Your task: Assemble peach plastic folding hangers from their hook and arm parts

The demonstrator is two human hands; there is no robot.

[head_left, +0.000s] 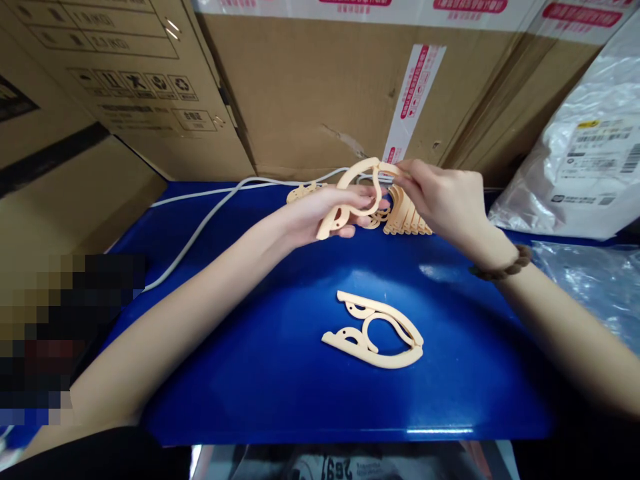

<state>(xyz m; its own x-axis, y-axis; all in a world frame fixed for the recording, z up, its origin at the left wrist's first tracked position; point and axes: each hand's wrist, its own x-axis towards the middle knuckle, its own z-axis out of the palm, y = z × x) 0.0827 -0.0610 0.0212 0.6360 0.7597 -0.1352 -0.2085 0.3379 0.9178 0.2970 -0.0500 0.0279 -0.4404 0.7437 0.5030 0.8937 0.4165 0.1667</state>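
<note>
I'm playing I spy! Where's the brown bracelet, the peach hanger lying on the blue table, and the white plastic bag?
Brown bracelet (515,268): head view, on its band.
Peach hanger (393,361): head view, on its nearer curved arm.
White plastic bag (575,163): head view, on its labelled front.

Single head-worn view, facing forward and down.

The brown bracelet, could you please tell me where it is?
In the head view, the bracelet is at right, around the wrist behind the right hand.

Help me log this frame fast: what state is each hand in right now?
Left hand: holding one side of a beige hanger, fingers loosely around it.
Right hand: closed on the same hanger's other side.
</note>
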